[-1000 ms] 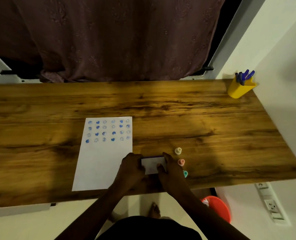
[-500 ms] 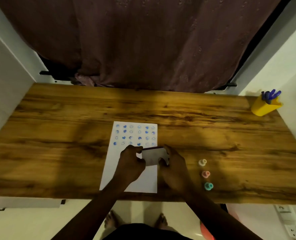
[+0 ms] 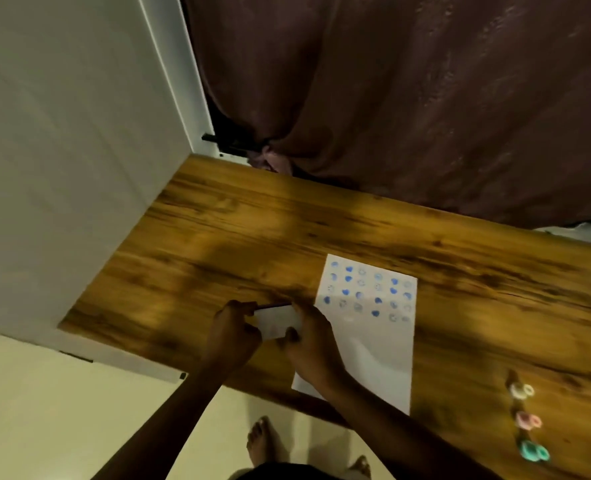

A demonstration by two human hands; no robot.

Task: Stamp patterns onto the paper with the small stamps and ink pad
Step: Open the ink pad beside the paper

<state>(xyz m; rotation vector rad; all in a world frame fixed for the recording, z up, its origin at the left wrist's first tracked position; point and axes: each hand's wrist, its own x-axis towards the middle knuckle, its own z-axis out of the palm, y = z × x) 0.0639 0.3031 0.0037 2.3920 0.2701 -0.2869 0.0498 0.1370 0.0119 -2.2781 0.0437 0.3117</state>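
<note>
Head view. Both hands grip one small white rectangular case, presumably the ink pad (image 3: 277, 322): left hand (image 3: 232, 336) closed on its left end, right hand (image 3: 310, 344) closed on its right end, thumb on the near edge. The case sits just left of the paper (image 3: 373, 362), over the wooden table (image 3: 217, 244); contact with the table cannot be determined. No brand, label or legible writing on the case. The paper carries rows of blue stamped marks (image 3: 370, 292) at its far end, blurred; several read as hearts, others unclear. Three small stamps (image 3: 526, 420) lie in a line at near right, well apart from the hands, smeared by motion blur. Maroon curtain (image 3: 408, 98) hangs beyond.
</note>
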